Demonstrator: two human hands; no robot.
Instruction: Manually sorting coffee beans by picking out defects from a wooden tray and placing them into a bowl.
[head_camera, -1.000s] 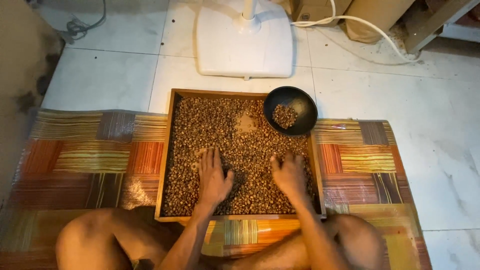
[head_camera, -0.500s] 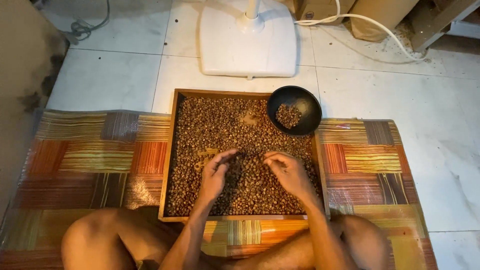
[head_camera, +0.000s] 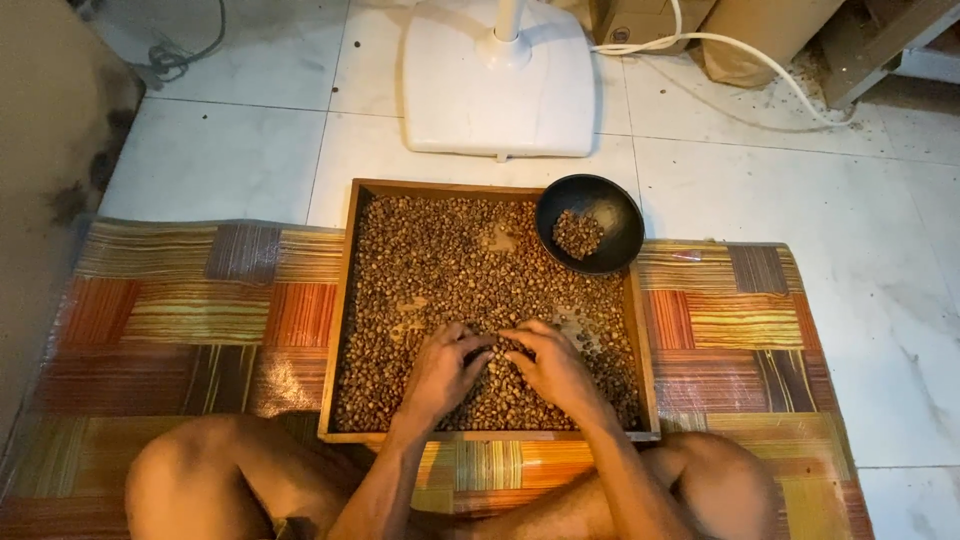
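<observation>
A square wooden tray (head_camera: 337, 310) lies on a striped mat, filled with small brown beans (head_camera: 440, 255). My left hand (head_camera: 438, 375) and my right hand (head_camera: 553, 368) rest palm-down on the beans in the tray's near half. Their bent fingers point toward each other and almost touch at the middle. I cannot see any bean pinched between the fingers. A black bowl (head_camera: 612, 205) sits on the tray's far right corner, with a small heap of beans (head_camera: 577, 234) inside it.
The striped orange and yellow mat (head_camera: 190, 320) covers the white tiled floor on both sides of the tray. A white fan base (head_camera: 498, 90) stands just beyond the tray, with a white cable (head_camera: 745, 52) and cardboard boxes (head_camera: 630, 15) behind. My knees (head_camera: 200, 480) flank the tray's near edge.
Both hands went from lying flat and apart on the beans, to lifted with curled fingers, to lying low again and drawn together at the tray's near middle.
</observation>
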